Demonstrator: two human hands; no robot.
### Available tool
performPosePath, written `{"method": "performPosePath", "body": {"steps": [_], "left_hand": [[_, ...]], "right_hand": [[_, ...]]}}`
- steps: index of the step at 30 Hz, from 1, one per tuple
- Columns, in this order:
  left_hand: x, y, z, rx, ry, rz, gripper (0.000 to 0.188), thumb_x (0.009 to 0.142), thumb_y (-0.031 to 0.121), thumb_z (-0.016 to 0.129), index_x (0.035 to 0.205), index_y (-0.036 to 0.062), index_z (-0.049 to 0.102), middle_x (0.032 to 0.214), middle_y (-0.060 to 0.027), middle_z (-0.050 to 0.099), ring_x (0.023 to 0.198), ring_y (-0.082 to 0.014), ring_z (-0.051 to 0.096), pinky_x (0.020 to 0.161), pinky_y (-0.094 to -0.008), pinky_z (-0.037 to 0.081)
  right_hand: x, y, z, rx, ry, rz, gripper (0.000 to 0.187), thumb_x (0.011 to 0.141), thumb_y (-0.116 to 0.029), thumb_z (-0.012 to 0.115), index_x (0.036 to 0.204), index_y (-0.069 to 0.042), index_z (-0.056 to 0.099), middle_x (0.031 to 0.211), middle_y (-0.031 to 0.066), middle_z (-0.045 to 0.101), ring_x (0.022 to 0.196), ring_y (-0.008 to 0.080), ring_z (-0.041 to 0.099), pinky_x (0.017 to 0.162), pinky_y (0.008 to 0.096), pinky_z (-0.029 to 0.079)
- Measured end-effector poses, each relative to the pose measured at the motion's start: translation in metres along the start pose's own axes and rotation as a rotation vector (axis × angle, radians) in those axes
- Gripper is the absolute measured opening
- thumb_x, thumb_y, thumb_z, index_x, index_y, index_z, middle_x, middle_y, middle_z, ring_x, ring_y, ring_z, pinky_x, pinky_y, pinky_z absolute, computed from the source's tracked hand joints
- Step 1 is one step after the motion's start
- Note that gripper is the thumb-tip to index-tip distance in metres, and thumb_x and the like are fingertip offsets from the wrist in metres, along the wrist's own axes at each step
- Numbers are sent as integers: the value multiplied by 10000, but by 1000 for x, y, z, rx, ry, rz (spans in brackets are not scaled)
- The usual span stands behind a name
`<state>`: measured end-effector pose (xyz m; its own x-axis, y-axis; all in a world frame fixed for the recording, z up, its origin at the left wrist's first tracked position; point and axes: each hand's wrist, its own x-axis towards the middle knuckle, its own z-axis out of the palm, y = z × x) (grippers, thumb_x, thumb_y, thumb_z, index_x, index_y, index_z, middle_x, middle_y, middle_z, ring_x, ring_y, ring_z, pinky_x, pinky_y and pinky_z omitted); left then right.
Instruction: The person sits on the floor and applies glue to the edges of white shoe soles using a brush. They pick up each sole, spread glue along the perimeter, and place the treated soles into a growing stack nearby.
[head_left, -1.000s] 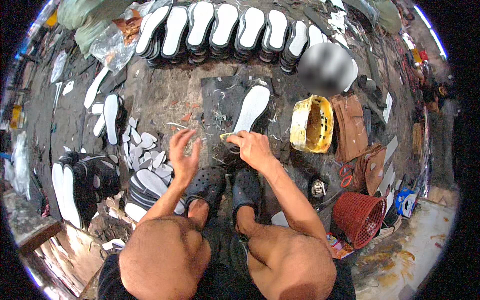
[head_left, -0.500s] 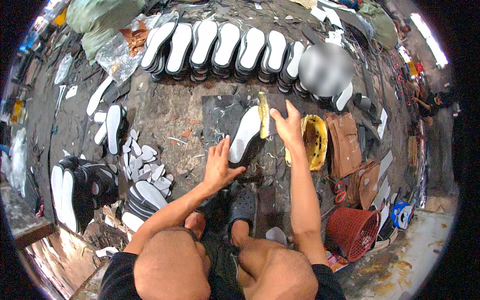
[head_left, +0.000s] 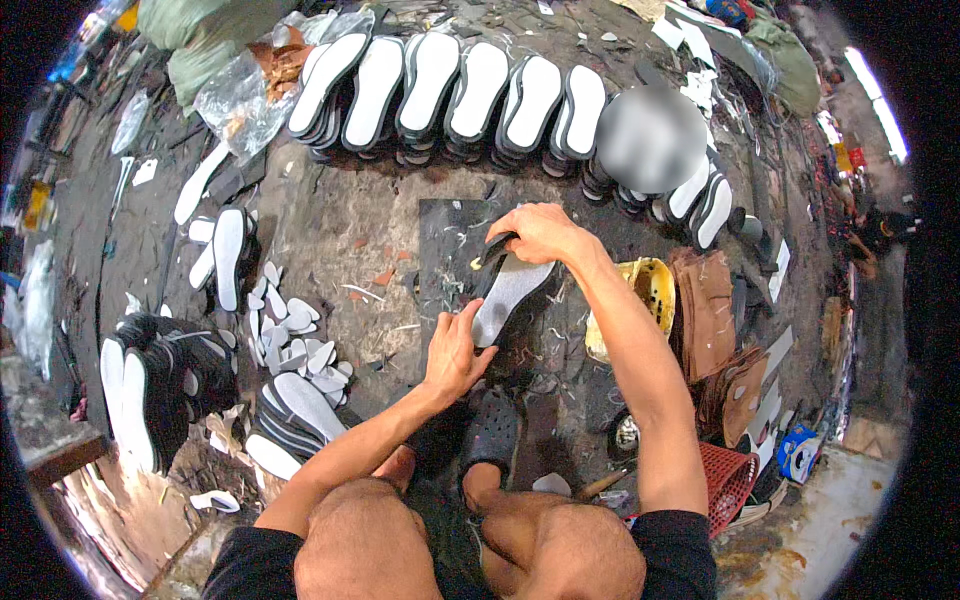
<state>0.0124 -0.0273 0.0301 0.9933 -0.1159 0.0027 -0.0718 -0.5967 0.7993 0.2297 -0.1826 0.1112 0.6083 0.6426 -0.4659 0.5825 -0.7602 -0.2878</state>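
A shoe sole (head_left: pixel 513 292) with a pale grey-white top and dark edge lies slanted on a dark mat (head_left: pixel 445 225) before me. My left hand (head_left: pixel 455 355) holds its near end, thumb on one side and fingers on the other. My right hand (head_left: pixel 541 233) is closed over the far end, its fingers curled on a dark curved edge (head_left: pixel 495 247) that stands up there. A tiny yellow bit shows beside that edge. Right of the mat is a yellow-smeared basin (head_left: pixel 597 338), partly behind my right forearm.
Stacks of white-topped soles (head_left: pixel 478 92) form a row at the back. More sole stacks (head_left: pixel 150 400) and a heap of small pale pieces (head_left: pixel 295 330) lie left. Brown sheets (head_left: pixel 705 310) and a red basket (head_left: pixel 728 485) are at right.
My right hand no longer holds the yellow-smeared strip; it has moved left onto the sole's far end. The sole's top looks greyer. The whole view has shifted slightly.
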Motion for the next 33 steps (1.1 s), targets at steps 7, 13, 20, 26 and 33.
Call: {"method": "performPosePath", "body": {"steps": [7,13,20,26,33], "left_hand": [[3,7,-6,-2,-36,-61,778,714,183,835,1369,78,429,1113,-210,570,1055,-404,524,896,-480,488],[4,4,-5,15,-21,-4,735,736,155,813,1343,38,418,1075,-195,593,1022,-389,523,884,-478,474],[-2,-2,-2,40,12,38,727,732,127,816,1307,-28,400,1086,-156,587,984,-376,518,845,-471,468],[2,0,7,46,26,51,727,718,181,842,1295,-39,459,1031,-163,557,961,-379,513,833,-466,473],[4,5,6,51,-8,40,602,715,137,837,1173,-8,474,1066,-164,581,963,-367,507,829,-465,461]], "right_hand": [[-43,39,-6,296,409,-29,392,778,-64,642,1133,-223,695,993,122,719,912,357,682,787,461,538],[-86,-5,92,-165,823,31,442,777,-12,605,1152,-216,720,1161,99,710,972,280,697,827,415,565],[-76,-15,15,110,743,50,349,771,-60,617,1018,-252,771,964,50,745,843,290,696,722,453,533],[-25,49,11,-42,173,-323,333,667,-57,658,905,-255,783,943,8,741,964,245,677,947,389,481],[-102,46,97,524,603,375,318,845,-97,637,1096,-263,740,1025,136,731,893,337,706,769,419,560]]}}
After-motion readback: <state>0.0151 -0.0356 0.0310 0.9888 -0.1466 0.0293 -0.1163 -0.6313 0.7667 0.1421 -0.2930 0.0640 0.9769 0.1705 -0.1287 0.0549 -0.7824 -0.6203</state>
